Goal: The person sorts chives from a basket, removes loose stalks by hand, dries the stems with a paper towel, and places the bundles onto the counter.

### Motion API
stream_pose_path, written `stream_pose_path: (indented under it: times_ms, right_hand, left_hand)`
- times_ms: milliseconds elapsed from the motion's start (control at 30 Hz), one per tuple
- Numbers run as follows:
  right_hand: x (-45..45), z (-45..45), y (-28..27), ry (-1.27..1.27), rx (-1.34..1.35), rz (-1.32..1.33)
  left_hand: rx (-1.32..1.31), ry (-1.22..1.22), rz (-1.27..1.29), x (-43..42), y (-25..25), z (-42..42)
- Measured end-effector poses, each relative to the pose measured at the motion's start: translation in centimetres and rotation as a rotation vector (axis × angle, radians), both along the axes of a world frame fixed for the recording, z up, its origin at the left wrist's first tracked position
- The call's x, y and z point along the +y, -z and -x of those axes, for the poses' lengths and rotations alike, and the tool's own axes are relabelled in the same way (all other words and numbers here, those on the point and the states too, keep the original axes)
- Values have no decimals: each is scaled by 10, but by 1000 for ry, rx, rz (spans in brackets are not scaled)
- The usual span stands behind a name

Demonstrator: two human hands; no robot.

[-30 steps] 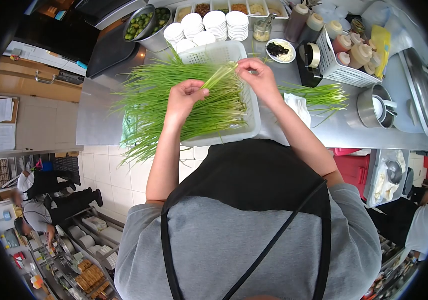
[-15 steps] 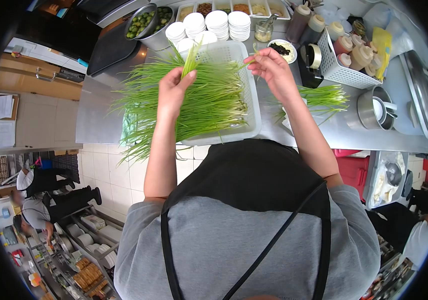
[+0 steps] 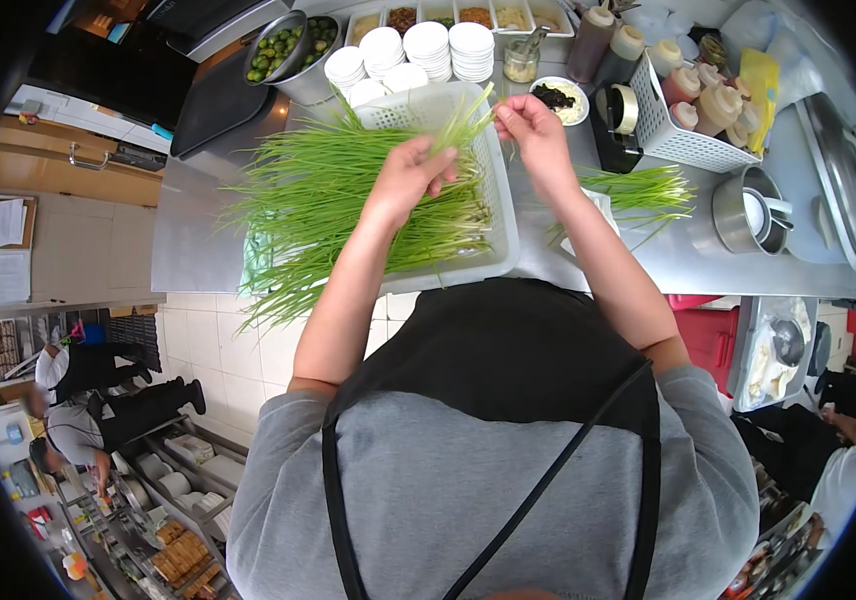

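Observation:
Long green stalks with pale ends (image 3: 338,190) lie heaped across a white perforated basket (image 3: 504,225), their green tips hanging over its left side. Above the heap, my left hand (image 3: 413,180) is closed round a small bunch of stalks, which is blurred and points up to the right. My right hand (image 3: 531,128) pinches at the upper end of this bunch, beside the basket's right rim, with thin strands at its fingertips. A smaller pile of green stalks (image 3: 643,190) lies on the counter to the right of my right forearm, near a white cloth or paper (image 3: 593,215).
Stacked white lids (image 3: 428,48), a glass jar (image 3: 521,62) and a small bowl (image 3: 560,100) stand behind the basket. Bottles fill a white crate (image 3: 693,140) at the right, near metal pots (image 3: 738,215). Other people (image 3: 73,430) are at the far left and lower right.
My left hand has moved right with the bunch, back toward my right hand. The bunch now tilts right instead of standing nearly upright. My right hand has shifted slightly.

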State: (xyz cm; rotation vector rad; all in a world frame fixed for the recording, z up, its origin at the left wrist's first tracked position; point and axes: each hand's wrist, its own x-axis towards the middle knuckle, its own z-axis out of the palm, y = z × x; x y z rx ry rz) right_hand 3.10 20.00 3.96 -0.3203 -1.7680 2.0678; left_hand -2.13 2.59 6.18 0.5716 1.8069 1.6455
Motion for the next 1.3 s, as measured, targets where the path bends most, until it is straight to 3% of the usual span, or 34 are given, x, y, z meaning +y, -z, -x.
stream_pose_path:
  times_ms: [33,100,133,200,333,400,500,533,600,633,700,833,933,1300]
  right_hand:
    - [2,2,4,-1,-1,1]
    - [4,5,5,173,63,-751]
    - [6,8,5,172,62,-751]
    - [8,13,4,214,239,-1095]
    - [26,18,2,289,318,-1089]
    - [39,17,8,149,-4,-1141]
    - [47,17,16,117,-229,-1190]
    - [45,19,19,117,-228,-1190]
    - [35,21,21,-33,-148,-784]
    - [30,22,22,-32,-149,-782]
    - [19,22,21,-236,17,-478]
    - [3,17,9,-288,-84,-102]
    - [-2,12,2,-276,-102,-28]
    - [-2,10,4,-261,-151,-117]
  left_hand:
    - [-6,3,10,-1,1,1]
    - [-11,-7,32,-2,1,3]
    - [-15,-17,53,-2,2,4]
    - [-26,-26,65,-4,4,7]
    - [-24,-57,103,-10,8,12]
    - [-49,-62,78,-12,9,12]
    - [-91,-61,47,-10,9,11]
    - [-108,-64,42,-10,8,11]
    - [-118,-52,32,-9,6,10]
    - [-129,-37,22,-8,5,9]
    - [-132,-28,27,-6,5,7]
    - [-144,-13,25,-6,6,7]
    - [-2,-24,53,-5,5,2]
    - [-99,-95,6,-11,7,5]
